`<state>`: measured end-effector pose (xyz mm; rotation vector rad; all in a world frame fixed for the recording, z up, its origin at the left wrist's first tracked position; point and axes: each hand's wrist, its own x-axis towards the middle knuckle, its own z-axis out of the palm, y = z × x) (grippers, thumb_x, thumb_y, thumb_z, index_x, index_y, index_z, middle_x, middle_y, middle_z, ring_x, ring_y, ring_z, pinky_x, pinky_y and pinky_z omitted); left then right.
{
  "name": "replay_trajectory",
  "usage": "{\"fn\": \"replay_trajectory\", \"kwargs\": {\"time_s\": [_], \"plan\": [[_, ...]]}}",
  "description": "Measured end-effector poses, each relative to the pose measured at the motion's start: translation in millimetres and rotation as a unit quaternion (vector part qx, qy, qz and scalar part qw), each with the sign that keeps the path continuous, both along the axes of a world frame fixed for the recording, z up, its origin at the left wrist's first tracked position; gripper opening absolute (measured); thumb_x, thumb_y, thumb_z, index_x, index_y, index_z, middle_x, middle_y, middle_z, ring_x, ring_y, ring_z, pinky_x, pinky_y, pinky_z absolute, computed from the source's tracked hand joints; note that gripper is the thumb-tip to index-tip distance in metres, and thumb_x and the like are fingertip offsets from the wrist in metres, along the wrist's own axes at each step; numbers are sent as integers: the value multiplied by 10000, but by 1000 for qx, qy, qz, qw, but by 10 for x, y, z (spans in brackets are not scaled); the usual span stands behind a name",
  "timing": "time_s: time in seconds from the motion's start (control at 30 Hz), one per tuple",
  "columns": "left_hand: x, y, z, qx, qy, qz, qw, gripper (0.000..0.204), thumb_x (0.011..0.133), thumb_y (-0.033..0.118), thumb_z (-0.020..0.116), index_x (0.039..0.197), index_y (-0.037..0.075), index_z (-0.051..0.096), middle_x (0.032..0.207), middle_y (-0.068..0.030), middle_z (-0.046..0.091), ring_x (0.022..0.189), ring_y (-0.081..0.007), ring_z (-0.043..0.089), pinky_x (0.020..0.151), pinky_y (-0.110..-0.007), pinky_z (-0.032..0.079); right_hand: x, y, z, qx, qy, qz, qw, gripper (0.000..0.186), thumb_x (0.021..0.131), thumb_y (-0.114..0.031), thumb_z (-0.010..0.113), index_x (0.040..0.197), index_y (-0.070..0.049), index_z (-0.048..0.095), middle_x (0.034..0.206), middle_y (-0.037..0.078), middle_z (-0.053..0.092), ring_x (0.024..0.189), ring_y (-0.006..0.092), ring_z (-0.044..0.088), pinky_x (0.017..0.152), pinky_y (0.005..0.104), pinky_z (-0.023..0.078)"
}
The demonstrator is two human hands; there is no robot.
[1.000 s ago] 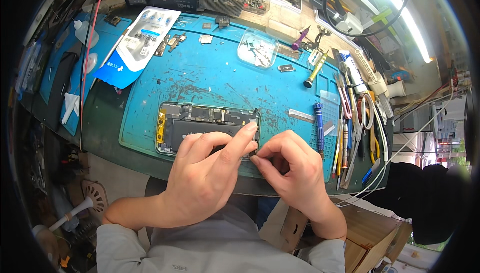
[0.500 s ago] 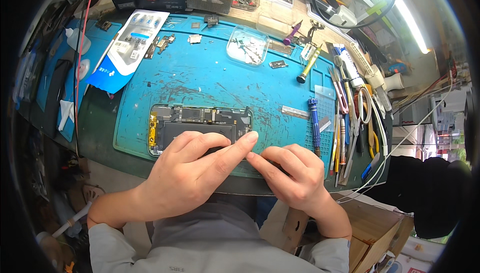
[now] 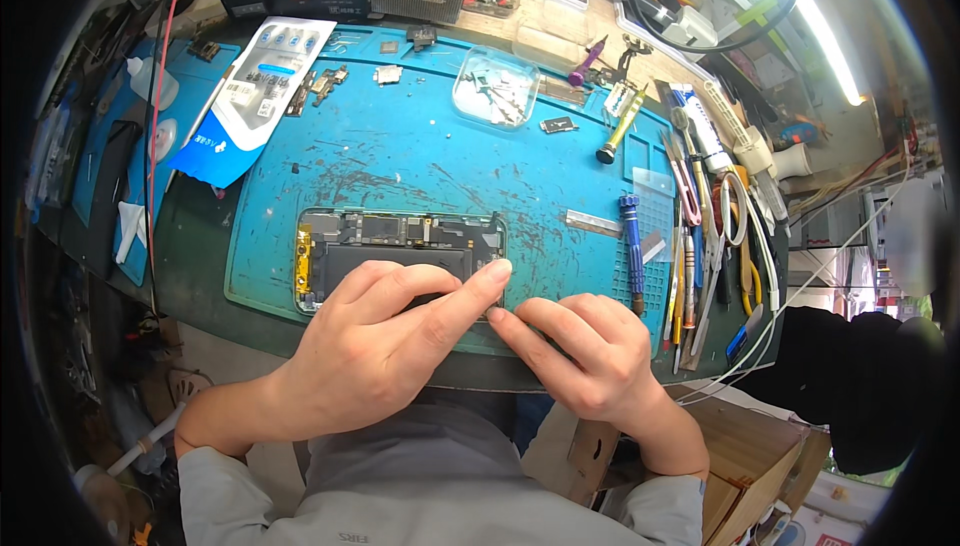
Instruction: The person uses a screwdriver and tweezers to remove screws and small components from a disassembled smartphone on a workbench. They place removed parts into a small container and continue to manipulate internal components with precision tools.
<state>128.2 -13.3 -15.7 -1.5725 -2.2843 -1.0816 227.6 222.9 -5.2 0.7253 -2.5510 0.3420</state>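
Head view, from the left: a white dropper bottle (image 3: 150, 81) stands near the worktop's left edge, and a blue-and-white packet (image 3: 230, 121) lies across the far left corner of the blue mat (image 3: 400, 166). Along the mat's near edge, left of its middle, lies a phone without its cover, its long side running left to right, with the circuit board (image 3: 390, 229) on the far side and a dark battery (image 3: 345, 264) on the near side.

The left hand (image 3: 380, 356) arches over the phone's near right part, index finger stretched to its right end, the others curled; whether they clamp anything cannot be told. Beyond, near the mat's far edge, sits a clear tray (image 3: 460, 101) of small parts. The right hand (image 3: 590, 356) has its index fingertip just beside the phone's near right corner; its thumb is hidden, so its grip cannot be judged. Farther right lie a metal strip (image 3: 592, 223), a blue screwdriver (image 3: 632, 256) and, along the mat's right edge, pink-handled tweezers (image 3: 686, 191).

Such close fingertip work seems best done with the phone braced flat, light pressure at the frame, and knuckles lifted clear of the board and battery.
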Motion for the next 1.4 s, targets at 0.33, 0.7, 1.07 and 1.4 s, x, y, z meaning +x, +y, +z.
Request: {"fn": "replay_trajectory", "kwargs": {"time_s": [0.33,0.7,1.07,1.4], "plan": [[-33,-13,19,2,-3,-16,1000,720,810,-43,799,1487,-71,557,1221,-67,814,1055,-222,697,857,-369,515,20,-73,35,19,1,-13,1000,489,645,-85,729,1119,-36,834,992,38,713,688,150,609,563,296,469],[-11,83,81,1,15,6,1000,692,770,21,854,1433,-2,657,1161,-16,814,1007,-180,706,832,-344,515,346,898,439,-81,30,-392,916,136,963,25,752,1097,2,758,921,94,723,706,156,653,628,297,512],[-64,70,86,5,20,-17,1000,687,786,23,852,1443,-2,654,1127,-22,802,988,-189,702,816,-345,517,270,808,213,-50,-120,-459,879,189,951,-224,795,889,-69,708,888,106,732,737,313,738,673,422,582],[-75,11,83,-25,8,-38,999,710,802,4,854,1463,-38,596,1211,-51,817,1030,-233,706,884,-374,528,299,877,477,-162,-206,-497,827,160,905,-148,773,872,-5,709,815,101,735,691,195,718,687,347,567]]}}
